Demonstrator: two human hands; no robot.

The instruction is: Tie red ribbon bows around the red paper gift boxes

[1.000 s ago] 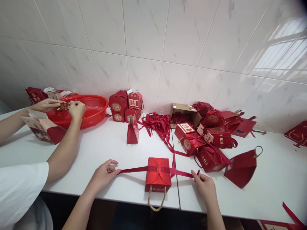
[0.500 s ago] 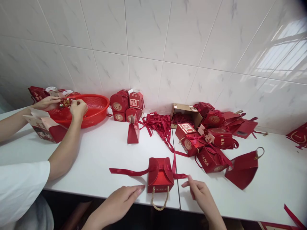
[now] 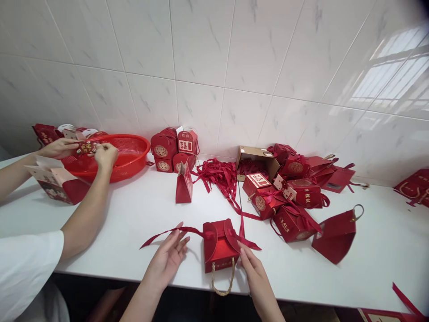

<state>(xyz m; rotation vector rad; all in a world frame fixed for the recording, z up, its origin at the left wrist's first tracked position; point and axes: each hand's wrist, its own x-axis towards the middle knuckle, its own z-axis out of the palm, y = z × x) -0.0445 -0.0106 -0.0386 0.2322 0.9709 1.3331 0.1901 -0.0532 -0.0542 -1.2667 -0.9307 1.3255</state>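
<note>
A white tabletop (image 3: 134,223) carries a rope-handled red box (image 3: 222,247) at the front and, farther back, a red plastic basket (image 3: 136,169), stacked red cartons (image 3: 164,151), a heap of ribbon (image 3: 219,175), a cardboard box (image 3: 257,153) and clustered gift boxes (image 3: 291,223).

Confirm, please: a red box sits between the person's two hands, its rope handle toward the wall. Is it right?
Not fully: the head view shows the rope handle on the near side, away from the wall. The red box does sit between the left hand and right hand.
</note>
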